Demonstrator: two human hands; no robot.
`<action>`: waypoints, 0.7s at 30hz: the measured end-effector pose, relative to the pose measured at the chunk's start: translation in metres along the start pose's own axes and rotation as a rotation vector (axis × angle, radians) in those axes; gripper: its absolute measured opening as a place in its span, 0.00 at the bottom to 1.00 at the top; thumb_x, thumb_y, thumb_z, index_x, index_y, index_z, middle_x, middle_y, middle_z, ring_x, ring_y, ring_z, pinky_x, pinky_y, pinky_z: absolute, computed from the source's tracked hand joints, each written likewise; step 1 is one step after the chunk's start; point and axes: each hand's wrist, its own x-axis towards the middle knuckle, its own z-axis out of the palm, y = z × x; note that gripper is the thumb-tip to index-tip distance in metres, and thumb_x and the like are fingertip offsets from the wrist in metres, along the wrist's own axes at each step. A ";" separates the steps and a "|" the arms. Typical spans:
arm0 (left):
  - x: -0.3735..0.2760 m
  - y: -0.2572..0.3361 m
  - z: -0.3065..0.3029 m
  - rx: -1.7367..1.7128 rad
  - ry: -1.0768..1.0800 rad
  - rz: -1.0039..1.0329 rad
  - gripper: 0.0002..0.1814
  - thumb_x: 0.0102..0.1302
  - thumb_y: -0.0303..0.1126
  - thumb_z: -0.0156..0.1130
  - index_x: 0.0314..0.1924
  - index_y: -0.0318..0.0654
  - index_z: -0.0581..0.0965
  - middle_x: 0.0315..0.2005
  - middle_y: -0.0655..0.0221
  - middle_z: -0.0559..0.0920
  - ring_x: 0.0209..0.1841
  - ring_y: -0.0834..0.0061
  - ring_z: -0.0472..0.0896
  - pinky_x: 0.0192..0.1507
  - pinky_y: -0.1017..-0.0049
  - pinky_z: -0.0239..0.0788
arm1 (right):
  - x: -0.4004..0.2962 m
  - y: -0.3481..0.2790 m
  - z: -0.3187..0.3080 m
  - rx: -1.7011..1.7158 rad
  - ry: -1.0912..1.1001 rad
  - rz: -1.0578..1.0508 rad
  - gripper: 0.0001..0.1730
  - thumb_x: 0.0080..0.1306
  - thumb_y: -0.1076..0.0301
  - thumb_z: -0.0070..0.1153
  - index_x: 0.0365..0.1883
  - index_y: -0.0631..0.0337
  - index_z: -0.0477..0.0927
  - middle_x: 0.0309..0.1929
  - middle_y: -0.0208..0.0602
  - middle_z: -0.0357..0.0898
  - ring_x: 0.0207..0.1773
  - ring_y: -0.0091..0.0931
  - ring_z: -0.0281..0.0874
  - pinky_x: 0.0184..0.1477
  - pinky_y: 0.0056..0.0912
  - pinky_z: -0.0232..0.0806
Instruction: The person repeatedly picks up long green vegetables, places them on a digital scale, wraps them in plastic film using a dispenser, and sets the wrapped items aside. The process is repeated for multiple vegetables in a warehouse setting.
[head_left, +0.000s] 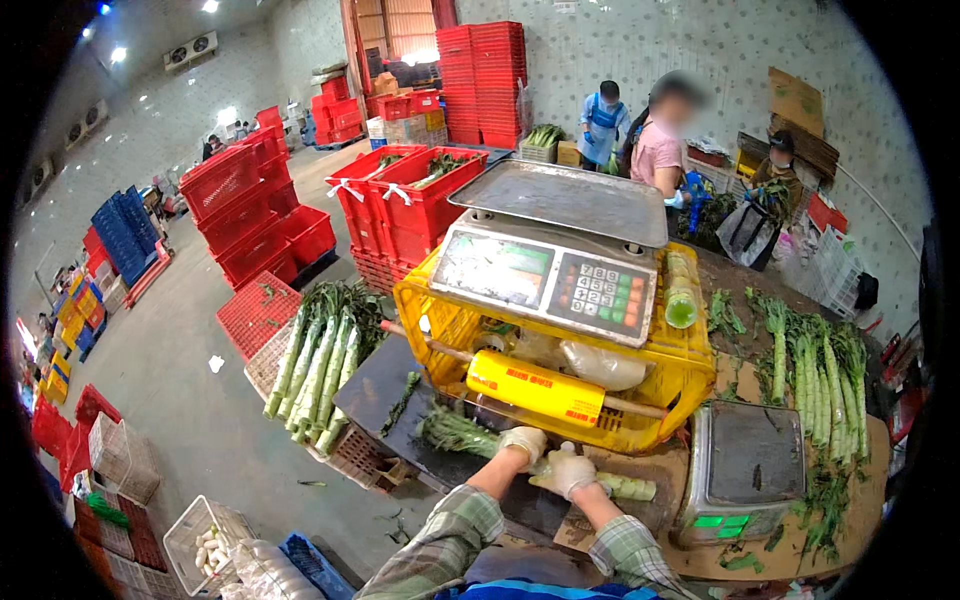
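A stem lettuce (631, 487) lies crosswise before me, its leafy top to the left and cut end to the right. My left hand (525, 442), in a whitish glove, is closed around it near the leaves. Close beside it, my gloved right hand (568, 472) grips the stalk; some clear film seems to be under the fingers. Just beyond hangs a roll of yellow printed film (536, 381) on a wooden rod (634, 407), set across a yellow plastic crate (701, 364). A digital scale (540, 277) with a metal pan sits on that crate.
Wrapped stem lettuces (319, 367) are piled on a crate at left. More stalks (825, 390) lie at right beyond a second scale (754, 454). Red crates (420, 195) stand on the floor at far left. Several people (656, 150) work across the table.
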 end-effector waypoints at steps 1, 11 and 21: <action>0.002 0.004 0.000 0.003 -0.102 -0.072 0.15 0.68 0.37 0.53 0.45 0.43 0.85 0.47 0.60 0.84 0.52 0.58 0.82 0.53 0.61 0.72 | -0.009 -0.005 -0.010 0.069 -0.121 -0.054 0.39 0.58 0.29 0.52 0.47 0.58 0.80 0.47 0.44 0.82 0.48 0.40 0.82 0.47 0.43 0.75; -0.043 0.028 0.009 -0.261 0.015 -0.232 0.19 0.66 0.37 0.52 0.50 0.35 0.80 0.50 0.46 0.81 0.54 0.51 0.80 0.54 0.58 0.71 | -0.110 -0.071 0.037 0.325 -0.402 -0.659 0.30 0.60 0.45 0.54 0.54 0.56 0.79 0.47 0.49 0.83 0.51 0.44 0.81 0.52 0.45 0.72; -0.223 0.049 -0.039 -1.531 0.085 0.012 0.24 0.73 0.43 0.55 0.58 0.29 0.76 0.53 0.64 0.81 0.53 0.78 0.77 0.57 0.75 0.68 | -0.065 -0.034 0.003 0.438 -0.022 -0.589 0.34 0.60 0.33 0.53 0.50 0.51 0.81 0.49 0.47 0.82 0.53 0.41 0.80 0.53 0.42 0.71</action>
